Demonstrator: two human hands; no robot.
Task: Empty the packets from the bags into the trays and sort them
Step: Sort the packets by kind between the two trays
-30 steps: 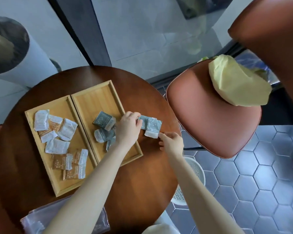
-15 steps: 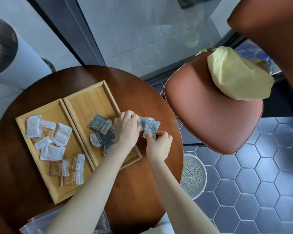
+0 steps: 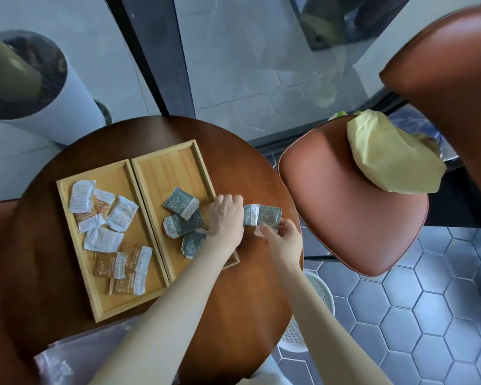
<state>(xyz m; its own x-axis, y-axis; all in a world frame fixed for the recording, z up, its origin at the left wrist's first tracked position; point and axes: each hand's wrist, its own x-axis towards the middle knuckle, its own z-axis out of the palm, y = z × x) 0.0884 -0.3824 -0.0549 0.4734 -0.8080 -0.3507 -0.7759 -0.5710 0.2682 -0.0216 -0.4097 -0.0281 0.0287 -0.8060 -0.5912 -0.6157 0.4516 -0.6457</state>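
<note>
Two wooden trays lie side by side on a round brown table (image 3: 233, 315). The left tray (image 3: 67, 187) holds several white and brown packets (image 3: 103, 240). The right tray (image 3: 164, 168) holds three grey-green packets (image 3: 181, 203). My left hand (image 3: 225, 218) rests over the right tray's right rim, its fingers closed on the left end of grey-green packets (image 3: 263, 215) lying on the table just right of the tray. My right hand (image 3: 282, 237) pinches the lower edge of those same packets. A clear plastic bag (image 3: 75, 359) lies at the table's near edge.
A brown leather chair (image 3: 350, 207) stands right of the table with a yellow cloth bag (image 3: 389, 159) on its seat. A white perforated basket (image 3: 311, 309) sits on the tiled floor under the table edge. A white cylinder planter (image 3: 39, 87) stands far left.
My right hand moved up from the table to the lower edge of the grey-green packets and took hold. My left hand stayed on their left end. The camera shifted slightly.
</note>
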